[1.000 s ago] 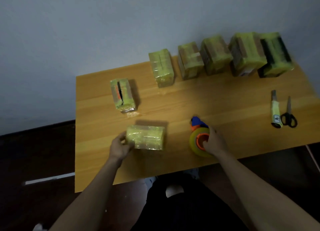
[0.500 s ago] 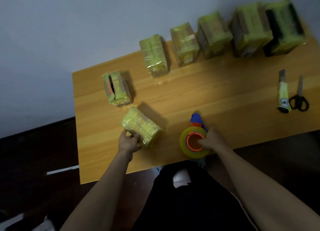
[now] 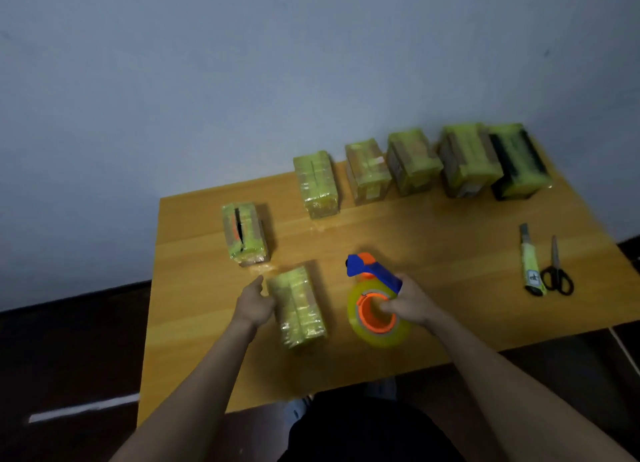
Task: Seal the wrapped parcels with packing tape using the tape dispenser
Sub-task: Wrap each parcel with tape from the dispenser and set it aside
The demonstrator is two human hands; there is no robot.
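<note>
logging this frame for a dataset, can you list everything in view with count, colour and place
table: one, orange-brown wood, against a pale wall
row of parcels: five, yellow-green wrap, along the table's far edge
lone parcel: one, yellow-green with a dark slit on top, far left
near parcel: one, yellow-green, front centre, beside the left hand
tape dispenser: one, blue and orange with a yellowish tape roll, front centre
utility knife: one, yellow-green body, right side
scissors: one pair, dark handles, right of the knife
left hand: touching the near parcel's left side
right hand: gripping the tape dispenser
</note>
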